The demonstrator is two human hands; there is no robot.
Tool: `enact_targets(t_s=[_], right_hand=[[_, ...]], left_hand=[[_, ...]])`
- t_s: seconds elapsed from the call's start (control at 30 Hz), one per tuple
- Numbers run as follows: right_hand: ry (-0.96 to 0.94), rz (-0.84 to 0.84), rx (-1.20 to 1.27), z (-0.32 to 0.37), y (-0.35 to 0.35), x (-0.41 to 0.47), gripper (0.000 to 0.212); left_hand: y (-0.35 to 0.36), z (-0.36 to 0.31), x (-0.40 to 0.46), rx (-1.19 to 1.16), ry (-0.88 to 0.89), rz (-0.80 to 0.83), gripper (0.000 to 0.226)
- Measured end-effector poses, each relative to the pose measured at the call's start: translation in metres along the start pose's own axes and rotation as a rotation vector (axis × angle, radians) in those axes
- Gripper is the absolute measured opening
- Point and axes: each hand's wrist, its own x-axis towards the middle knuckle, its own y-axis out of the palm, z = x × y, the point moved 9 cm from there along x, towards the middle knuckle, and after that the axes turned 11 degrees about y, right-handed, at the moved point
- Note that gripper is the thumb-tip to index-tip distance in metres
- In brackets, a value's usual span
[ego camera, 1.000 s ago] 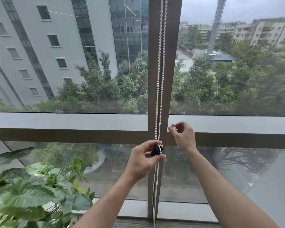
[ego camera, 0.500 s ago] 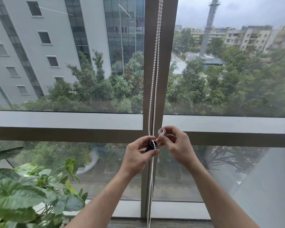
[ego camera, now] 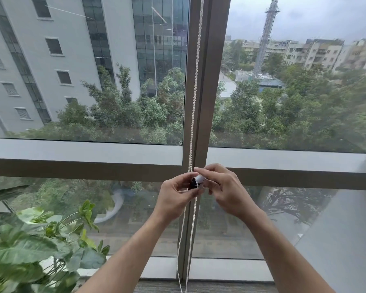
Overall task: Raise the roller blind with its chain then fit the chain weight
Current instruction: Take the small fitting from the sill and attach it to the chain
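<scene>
A white bead chain (ego camera: 195, 85) hangs twisted down the brown window mullion (ego camera: 211, 81) and runs on to the floor. At the height of the cross rail my left hand (ego camera: 174, 196) pinches a small black weight piece (ego camera: 193, 183) against the chain. My right hand (ego camera: 222, 190) pinches a small white piece (ego camera: 200, 179) and holds it against the black one, right on the chain. Both hands meet there, fingertips touching. The blind itself is out of view above.
A large leafy pot plant (ego camera: 36, 248) fills the lower left, close to my left forearm. The window's horizontal rail (ego camera: 82, 168) crosses behind the hands. A grey wall surface (ego camera: 347, 240) slants in at the lower right. Carpet floor (ego camera: 156, 288) lies below.
My right hand has moved left and down from the rail and brought its small piece onto the black one in my left hand. The left hand has stayed on the chain.
</scene>
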Motion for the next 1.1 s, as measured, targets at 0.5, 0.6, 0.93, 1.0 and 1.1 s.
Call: enact_targets(t_s=[0.5,0.6,0.93,1.0,1.1], right_hand=[[-0.120,0.092,-0.152,0.032,0.000,0.001,0.018],[-0.145,0.098,-0.169,0.034,-0.001,0.001,0.017],[-0.192,0.075,-0.155,0.038,-0.005,0.000,0.014],[-0.188,0.065,-0.163,0.036,-0.004,-0.001,0.015],[-0.174,0.043,-0.186,0.033,-0.001,-0.003,0.015]], left_hand=[[-0.001,-0.012,-0.006,0.078,0.012,0.072,0.039],[0.000,-0.013,-0.006,0.047,0.008,0.081,0.038],[0.004,-0.019,-0.005,-0.031,-0.031,0.087,0.030],[0.006,-0.020,-0.007,-0.031,-0.027,0.090,0.029],[0.006,-0.018,-0.010,-0.026,-0.031,0.088,0.030]])
